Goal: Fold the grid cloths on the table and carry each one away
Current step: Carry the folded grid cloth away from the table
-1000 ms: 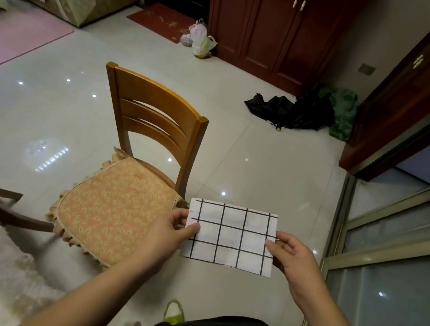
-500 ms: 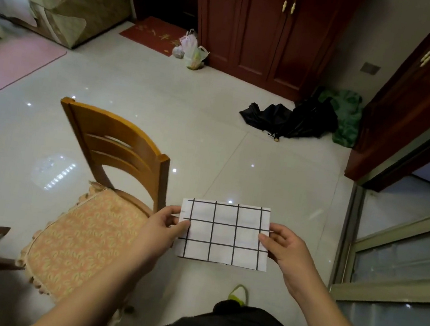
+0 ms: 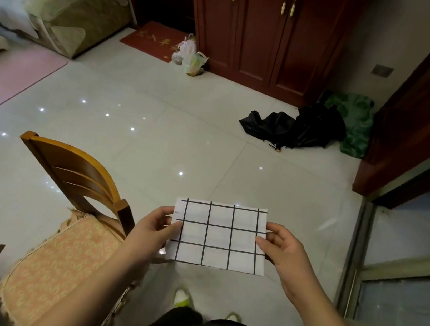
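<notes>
cloth [image 3: 218, 235] is lying flat, long side running left to right. left hand [image 3: 153, 233] and right hand [image 3: 283, 251] are pinching its short ends.

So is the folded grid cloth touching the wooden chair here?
Apart. The head view shows the grid cloth held in the air between the left hand and right hand, with bare floor visible between its left edge and the chair.

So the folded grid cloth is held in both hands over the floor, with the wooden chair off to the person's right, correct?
Not quite. The head view shows the wooden chair on the person's left, not the right. The rest stands: the left hand and right hand each pinch a side edge of the folded grid cloth over the floor.
</notes>
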A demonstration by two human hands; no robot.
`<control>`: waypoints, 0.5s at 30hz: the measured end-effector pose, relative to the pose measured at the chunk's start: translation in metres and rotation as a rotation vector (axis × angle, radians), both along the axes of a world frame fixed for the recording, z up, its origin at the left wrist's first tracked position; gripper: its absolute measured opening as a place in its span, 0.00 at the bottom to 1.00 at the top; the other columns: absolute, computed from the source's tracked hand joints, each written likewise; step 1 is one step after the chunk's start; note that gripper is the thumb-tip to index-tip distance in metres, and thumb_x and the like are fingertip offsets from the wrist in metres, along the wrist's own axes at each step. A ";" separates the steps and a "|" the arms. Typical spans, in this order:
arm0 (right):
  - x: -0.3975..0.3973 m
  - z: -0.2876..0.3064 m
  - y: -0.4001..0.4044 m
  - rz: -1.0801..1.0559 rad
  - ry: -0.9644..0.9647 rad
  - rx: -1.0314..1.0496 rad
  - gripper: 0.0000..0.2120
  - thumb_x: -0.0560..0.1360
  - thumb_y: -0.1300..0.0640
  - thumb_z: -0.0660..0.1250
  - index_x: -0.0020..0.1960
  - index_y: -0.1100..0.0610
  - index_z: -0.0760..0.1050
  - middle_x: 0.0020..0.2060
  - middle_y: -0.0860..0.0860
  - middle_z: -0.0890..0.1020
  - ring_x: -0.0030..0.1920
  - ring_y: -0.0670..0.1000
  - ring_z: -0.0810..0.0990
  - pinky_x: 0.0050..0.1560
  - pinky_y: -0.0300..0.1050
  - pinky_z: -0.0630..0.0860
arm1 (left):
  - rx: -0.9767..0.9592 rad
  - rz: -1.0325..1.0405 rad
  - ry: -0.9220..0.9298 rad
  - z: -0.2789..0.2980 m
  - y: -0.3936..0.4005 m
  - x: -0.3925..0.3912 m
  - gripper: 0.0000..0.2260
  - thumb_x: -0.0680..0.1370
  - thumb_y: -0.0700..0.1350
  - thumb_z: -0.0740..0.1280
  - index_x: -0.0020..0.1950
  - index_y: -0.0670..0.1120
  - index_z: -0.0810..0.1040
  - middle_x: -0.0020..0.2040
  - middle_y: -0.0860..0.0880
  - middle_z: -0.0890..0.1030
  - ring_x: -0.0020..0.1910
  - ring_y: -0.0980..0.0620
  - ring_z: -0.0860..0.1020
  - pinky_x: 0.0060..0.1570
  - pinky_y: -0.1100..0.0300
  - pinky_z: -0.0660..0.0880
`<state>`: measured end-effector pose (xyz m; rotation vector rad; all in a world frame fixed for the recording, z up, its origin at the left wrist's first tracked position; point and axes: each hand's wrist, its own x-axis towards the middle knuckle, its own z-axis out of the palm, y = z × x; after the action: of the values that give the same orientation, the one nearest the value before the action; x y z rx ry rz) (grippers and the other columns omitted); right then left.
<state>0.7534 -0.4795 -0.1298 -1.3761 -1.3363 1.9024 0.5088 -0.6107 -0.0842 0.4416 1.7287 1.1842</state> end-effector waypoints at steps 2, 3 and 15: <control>-0.015 0.000 0.014 0.029 0.001 -0.008 0.15 0.75 0.62 0.71 0.59 0.50 0.78 0.51 0.59 0.82 0.53 0.57 0.83 0.60 0.55 0.77 | -0.004 0.023 0.004 -0.003 0.010 -0.013 0.10 0.80 0.40 0.66 0.58 0.52 0.79 0.48 0.47 0.84 0.49 0.49 0.84 0.53 0.47 0.80; -0.025 0.000 0.021 0.040 0.000 -0.007 0.14 0.75 0.63 0.70 0.58 0.50 0.78 0.51 0.59 0.82 0.52 0.57 0.83 0.60 0.54 0.77 | -0.001 0.032 0.005 -0.005 0.016 -0.020 0.10 0.80 0.40 0.66 0.58 0.52 0.79 0.49 0.48 0.84 0.49 0.49 0.83 0.54 0.46 0.79; -0.177 0.029 0.130 0.176 -0.051 0.079 0.13 0.76 0.64 0.69 0.58 0.53 0.78 0.54 0.59 0.82 0.52 0.55 0.83 0.53 0.47 0.79 | 0.104 0.142 0.023 -0.002 0.092 -0.153 0.12 0.77 0.39 0.69 0.60 0.47 0.78 0.45 0.44 0.85 0.46 0.47 0.84 0.50 0.52 0.81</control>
<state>0.5767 -0.3494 -0.1007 -1.3147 -1.5867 1.9127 0.3561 -0.5187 -0.0867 0.4019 1.7469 1.3800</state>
